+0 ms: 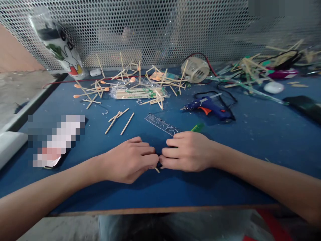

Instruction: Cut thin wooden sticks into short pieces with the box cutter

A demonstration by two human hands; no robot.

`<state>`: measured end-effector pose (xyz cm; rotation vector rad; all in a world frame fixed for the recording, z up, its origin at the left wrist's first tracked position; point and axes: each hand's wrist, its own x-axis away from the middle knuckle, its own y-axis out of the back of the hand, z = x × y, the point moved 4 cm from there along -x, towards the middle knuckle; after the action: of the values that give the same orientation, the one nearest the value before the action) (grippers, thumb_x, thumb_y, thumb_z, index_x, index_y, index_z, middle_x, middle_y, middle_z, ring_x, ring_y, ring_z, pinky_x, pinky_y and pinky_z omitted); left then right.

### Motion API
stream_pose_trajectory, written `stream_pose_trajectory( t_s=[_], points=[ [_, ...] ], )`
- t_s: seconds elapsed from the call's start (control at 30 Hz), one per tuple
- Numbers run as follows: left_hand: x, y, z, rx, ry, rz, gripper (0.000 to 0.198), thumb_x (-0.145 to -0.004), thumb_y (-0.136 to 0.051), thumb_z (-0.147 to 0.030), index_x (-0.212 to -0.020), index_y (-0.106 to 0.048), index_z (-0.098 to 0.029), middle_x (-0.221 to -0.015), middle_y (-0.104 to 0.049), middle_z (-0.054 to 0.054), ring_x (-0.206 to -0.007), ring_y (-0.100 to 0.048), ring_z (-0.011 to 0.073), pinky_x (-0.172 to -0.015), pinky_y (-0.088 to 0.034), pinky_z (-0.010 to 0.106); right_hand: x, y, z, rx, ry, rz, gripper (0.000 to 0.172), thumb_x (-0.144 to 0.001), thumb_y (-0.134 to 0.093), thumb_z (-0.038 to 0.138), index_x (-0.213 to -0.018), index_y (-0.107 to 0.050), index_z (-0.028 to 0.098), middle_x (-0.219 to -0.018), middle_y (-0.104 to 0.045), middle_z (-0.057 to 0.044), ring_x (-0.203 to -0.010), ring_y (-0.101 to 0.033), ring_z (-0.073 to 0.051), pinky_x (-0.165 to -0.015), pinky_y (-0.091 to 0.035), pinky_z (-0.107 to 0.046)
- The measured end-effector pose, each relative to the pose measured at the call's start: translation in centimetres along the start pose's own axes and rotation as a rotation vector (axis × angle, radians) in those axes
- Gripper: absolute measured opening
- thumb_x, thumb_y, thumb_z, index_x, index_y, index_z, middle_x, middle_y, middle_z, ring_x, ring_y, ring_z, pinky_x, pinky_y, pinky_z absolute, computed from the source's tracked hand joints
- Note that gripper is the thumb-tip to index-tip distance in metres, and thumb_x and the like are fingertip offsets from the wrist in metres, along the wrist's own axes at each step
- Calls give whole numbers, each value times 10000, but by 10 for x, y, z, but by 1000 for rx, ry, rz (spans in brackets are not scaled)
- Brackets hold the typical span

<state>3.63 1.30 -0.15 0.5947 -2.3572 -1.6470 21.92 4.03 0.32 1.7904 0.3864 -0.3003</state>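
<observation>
Near the front of the blue table, my left hand (131, 159) and my right hand (189, 152) meet with fingers curled and fingertips almost touching. Small ends of a thin wooden stick (157, 170) poke out below the pinched fingers; most of it is hidden, along with something dark between the fingertips. A clear plastic ruler (162, 124) lies just beyond, its near end beside my right hand. Behind that hand shows a green translucent object (198, 127), partly covered. Several loose cut wooden sticks (127, 124) lie ahead of my left hand.
A blue glue gun (210, 108) with a black cord lies at right. Behind are bagged sticks (135, 93), joined stick pieces (96, 88), cotton-like orange tips and a tape roll (195, 69). A phone (60, 140) lies left; a bottle (61, 47) stands by the perforated metal panel (150, 20).
</observation>
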Motion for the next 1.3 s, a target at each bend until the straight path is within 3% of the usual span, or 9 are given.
stream_pose_trajectory(
  t_s=[0.53,0.73,0.93,1.3],
  points=[
    [-2,0,-2,-4,-46,-24,188,-1042,-417,-109,-941,-537,-211,-911,-662,28,-819,-597,199,-756,-367,362,-4,0,12,64,-10,-26,217,-1040,-570,232,-841,-655,244,-693,-553,54,-640,-437,-163,-572,-229,-333],
    [-3,2,1,46,-38,23,195,-1074,-411,-163,-987,-575,-222,-937,-679,38,-858,-594,207,-787,-373,364,-1,0,4,19,25,-74,244,-1068,-547,258,-839,-628,237,-695,-562,60,-640,-429,-156,-567,-235,-326],
    [2,2,1,34,-38,25,209,-1078,-421,-156,-1043,-615,-226,-962,-671,44,-852,-590,204,-807,-384,357,3,-2,-6,22,20,-25,277,-1093,-516,328,-869,-640,223,-700,-539,51,-667,-439,-150,-582,-246,-325],
    [3,0,3,90,-2,-21,183,-1094,-440,-183,-1017,-601,-222,-984,-672,27,-849,-600,191,-849,-401,346,1,0,0,13,34,-2,176,-1055,-578,234,-914,-682,213,-737,-578,46,-684,-449,-156,-598,-243,-331]
  ],
)
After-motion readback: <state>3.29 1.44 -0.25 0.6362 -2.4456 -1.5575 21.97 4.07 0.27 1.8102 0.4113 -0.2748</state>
